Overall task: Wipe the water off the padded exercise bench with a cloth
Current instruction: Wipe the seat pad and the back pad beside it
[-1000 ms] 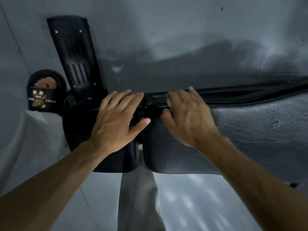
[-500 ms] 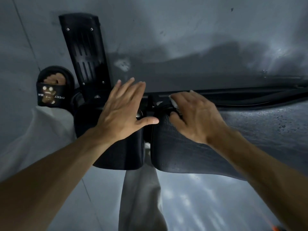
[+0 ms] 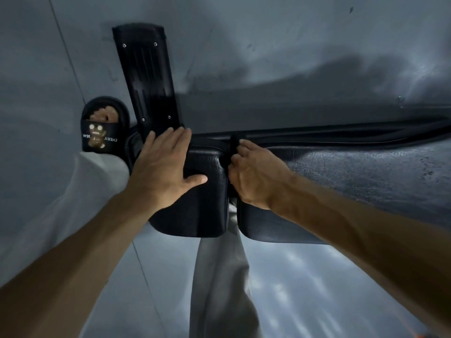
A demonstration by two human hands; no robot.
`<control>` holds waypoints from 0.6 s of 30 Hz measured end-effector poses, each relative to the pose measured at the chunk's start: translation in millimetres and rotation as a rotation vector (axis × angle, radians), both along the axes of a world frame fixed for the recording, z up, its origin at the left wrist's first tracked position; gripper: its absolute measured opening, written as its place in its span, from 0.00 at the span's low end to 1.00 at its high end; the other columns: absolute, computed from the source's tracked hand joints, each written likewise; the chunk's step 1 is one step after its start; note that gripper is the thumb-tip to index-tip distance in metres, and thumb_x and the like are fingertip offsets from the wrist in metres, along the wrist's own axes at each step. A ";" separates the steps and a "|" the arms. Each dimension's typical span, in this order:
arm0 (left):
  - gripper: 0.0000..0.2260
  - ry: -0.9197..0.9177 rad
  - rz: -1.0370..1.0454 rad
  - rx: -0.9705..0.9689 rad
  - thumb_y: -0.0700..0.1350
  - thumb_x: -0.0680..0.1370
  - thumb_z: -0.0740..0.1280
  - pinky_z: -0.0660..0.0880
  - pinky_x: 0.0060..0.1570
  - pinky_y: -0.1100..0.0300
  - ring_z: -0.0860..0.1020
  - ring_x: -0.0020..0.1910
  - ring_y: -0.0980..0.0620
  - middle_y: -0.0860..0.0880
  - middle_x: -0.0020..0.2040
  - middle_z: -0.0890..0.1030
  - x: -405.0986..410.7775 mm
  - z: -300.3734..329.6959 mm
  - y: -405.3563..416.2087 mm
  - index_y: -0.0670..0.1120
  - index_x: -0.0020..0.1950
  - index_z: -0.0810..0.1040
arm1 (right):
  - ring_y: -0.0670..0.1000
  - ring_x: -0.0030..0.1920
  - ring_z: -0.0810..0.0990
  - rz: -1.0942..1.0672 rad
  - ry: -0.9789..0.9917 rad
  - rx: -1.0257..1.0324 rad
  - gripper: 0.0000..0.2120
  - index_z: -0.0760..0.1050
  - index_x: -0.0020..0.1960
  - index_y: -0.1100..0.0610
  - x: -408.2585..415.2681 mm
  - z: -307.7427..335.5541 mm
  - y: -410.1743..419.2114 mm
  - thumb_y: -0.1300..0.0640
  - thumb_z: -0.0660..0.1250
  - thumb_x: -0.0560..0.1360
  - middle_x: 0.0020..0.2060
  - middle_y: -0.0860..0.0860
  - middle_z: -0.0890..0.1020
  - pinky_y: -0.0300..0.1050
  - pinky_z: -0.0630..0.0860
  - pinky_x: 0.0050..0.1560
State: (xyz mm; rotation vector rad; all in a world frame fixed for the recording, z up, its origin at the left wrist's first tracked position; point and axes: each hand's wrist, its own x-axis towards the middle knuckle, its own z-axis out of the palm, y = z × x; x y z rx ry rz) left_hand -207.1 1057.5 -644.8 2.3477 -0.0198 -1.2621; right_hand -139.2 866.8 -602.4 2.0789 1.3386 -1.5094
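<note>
The black padded bench has a small seat pad [image 3: 202, 211] on the left and a long back pad [image 3: 353, 172] on the right, with a narrow gap between them. Water drops speckle the back pad's far right. My left hand [image 3: 161, 167] lies flat with spread fingers on the seat pad's top. My right hand [image 3: 256, 176] sits at the gap, its fingers curled down into it. The cloth is almost wholly hidden under that hand; only a pale bit shows at the fingertips.
A black slotted metal foot plate [image 3: 146, 76] juts away from the seat end. A foot in a black slipper [image 3: 100, 132] stands left of it. My grey trouser leg [image 3: 219, 276] hangs below the gap. The bench's black frame rail [image 3: 341, 136] runs behind the back pad over grey floor.
My right hand slid from the back pad's corner into the gap and curled its fingers tighter. My left hand shifted left across the seat pad and stayed flat.
</note>
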 end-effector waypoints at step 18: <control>0.20 -0.221 0.325 -0.079 0.46 0.86 0.60 0.58 0.79 0.44 0.65 0.78 0.43 0.43 0.77 0.71 -29.0 3.6 3.1 0.41 0.76 0.71 | 0.57 0.73 0.71 -1.741 -0.304 0.215 0.25 0.69 0.73 0.64 -88.7 11.3 51.4 0.63 0.51 0.78 0.71 0.58 0.75 0.52 0.67 0.74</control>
